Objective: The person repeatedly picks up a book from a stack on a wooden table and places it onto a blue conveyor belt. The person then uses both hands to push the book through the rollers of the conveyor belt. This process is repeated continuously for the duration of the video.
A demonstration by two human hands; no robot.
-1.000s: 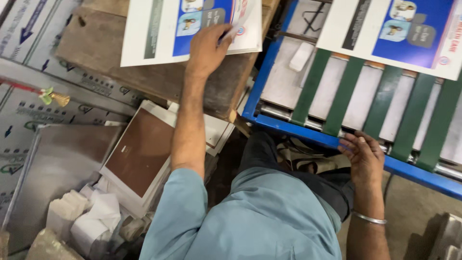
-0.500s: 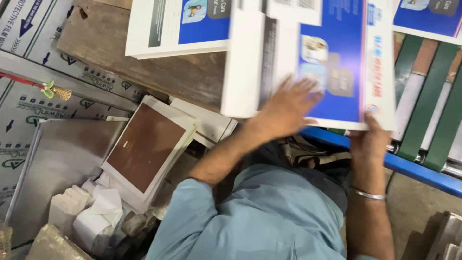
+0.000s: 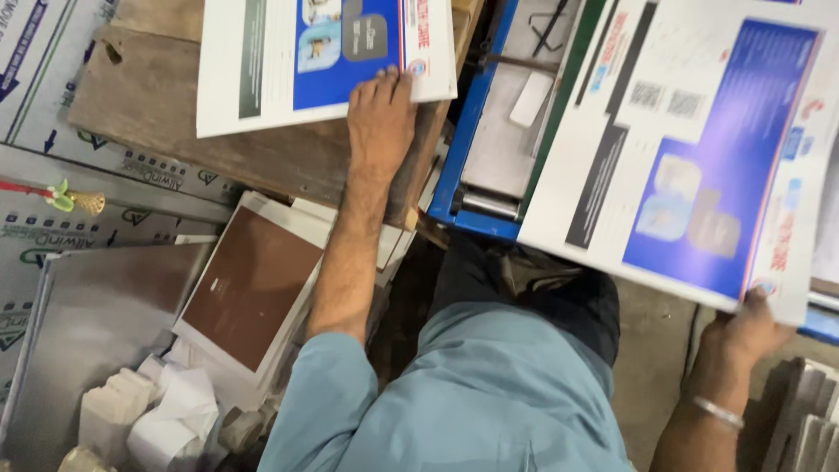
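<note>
Left hand: the left hand [image 3: 381, 114] lies palm down at upper centre of the frame, forearm running down toward the blue sleeve.
Left fingers: laid flat and close together on the lower right corner of the printed sheet stack [image 3: 323, 61]; fingertips rest on the paper near its blue panel, pinching nothing.
Printed sheet stack: white sheets with a blue picture panel and a dark side strip, lying flat at upper left-centre on the wooden pallet [image 3: 201, 131]; the hand covers only its near corner.
Right hand: the right hand [image 3: 743, 328] sits at lower right, a metal bangle [image 3: 718, 413] on the wrist below it.
Right fingers: mostly hidden behind the paper; they grip the lower right corner of the loose printed sheet [image 3: 690, 149], which lies over them. How far they spread cannot be told.
Loose printed sheet: large, white with a blue panel, held tilted and blurred across the upper right, above the blue machine frame [image 3: 450, 188].
Machine frame: blue metal edging with a grey roller table, centre top, between the two sheets.
Brown-faced sheets: a stack [image 3: 249, 284] at centre left, beside the left forearm.
Folded white paper scraps: a pile [image 3: 149, 415] at lower left.
Clothing: light blue shirt [image 3: 472, 402], bottom centre.
</note>
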